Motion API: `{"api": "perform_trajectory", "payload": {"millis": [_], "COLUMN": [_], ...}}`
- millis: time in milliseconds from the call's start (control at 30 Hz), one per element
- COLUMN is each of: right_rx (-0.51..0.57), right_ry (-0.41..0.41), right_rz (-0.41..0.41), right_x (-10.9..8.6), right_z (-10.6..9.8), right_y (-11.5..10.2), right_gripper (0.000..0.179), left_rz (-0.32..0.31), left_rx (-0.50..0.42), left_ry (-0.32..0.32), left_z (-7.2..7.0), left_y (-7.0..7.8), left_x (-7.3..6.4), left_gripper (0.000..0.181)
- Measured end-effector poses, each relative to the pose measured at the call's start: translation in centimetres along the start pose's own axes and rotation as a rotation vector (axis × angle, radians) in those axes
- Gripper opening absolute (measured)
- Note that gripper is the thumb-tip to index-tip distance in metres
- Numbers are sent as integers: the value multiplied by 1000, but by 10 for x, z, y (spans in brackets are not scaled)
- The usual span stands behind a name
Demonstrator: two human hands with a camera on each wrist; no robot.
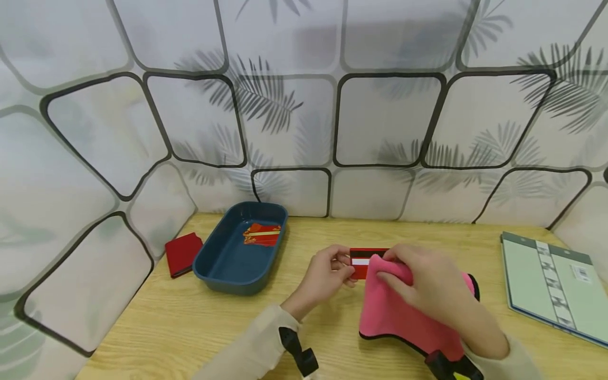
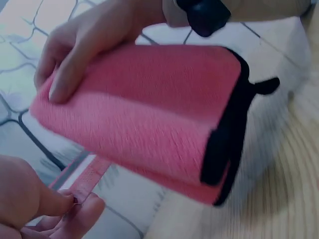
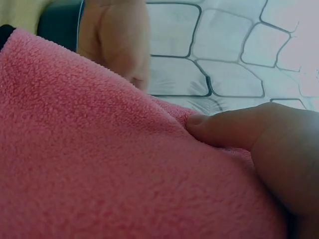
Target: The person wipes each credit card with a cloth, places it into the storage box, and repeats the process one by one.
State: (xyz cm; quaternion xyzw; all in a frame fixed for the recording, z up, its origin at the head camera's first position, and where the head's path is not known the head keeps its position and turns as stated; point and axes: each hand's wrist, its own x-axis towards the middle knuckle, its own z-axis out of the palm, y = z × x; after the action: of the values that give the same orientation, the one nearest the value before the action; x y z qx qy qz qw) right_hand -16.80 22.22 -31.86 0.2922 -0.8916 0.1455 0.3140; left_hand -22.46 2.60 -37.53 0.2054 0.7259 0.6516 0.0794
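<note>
My left hand (image 1: 328, 272) pinches a red card (image 1: 359, 271) with a black stripe and a white strip by its left end. In my right hand (image 1: 425, 282) is a folded pink cloth (image 1: 404, 322) with black edging, gripped between thumb and fingers. The cloth overlaps the right part of the card in the head view and hides it. Seen from the left wrist, the cloth (image 2: 144, 99) hangs with a black loop at its edge, and the left fingers (image 2: 82, 214) hold the card's end below it. Plush cloth (image 3: 109, 149) fills much of the right wrist view, under the thumb.
A blue tray (image 1: 223, 264) stands at left with red and orange cards (image 1: 262, 235) inside. Beside it lies a dark red booklet-like item (image 1: 182, 254). A light green notebook (image 1: 546, 285) lies on the right of the wooden table (image 1: 176, 327). Patterned sheeting (image 1: 294, 121) rises behind.
</note>
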Motion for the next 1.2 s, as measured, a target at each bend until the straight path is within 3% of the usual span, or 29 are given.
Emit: {"api": "perform_trajectory", "payload": {"millis": [200,500,900,1200], "right_rx": [41,9,1,-50], "right_ry": [53,70,67,62], "right_rz": [-43,-18,23,62], "right_x": [1,1,0,-2], "right_z": [5,8,8,6], "right_y": [-7,-8,-5,-2], "right_gripper": [26,30,32,32], "left_rz": [96,180,217,183], "left_rx": [7,22,36,19], "left_ry": [-73,-97,-93,-73], "left_z": [6,6,6,2], "left_y": [14,19,16,17], "left_x": [-8,-15,-15,-14], "left_gripper": [23,24,24,21]}}
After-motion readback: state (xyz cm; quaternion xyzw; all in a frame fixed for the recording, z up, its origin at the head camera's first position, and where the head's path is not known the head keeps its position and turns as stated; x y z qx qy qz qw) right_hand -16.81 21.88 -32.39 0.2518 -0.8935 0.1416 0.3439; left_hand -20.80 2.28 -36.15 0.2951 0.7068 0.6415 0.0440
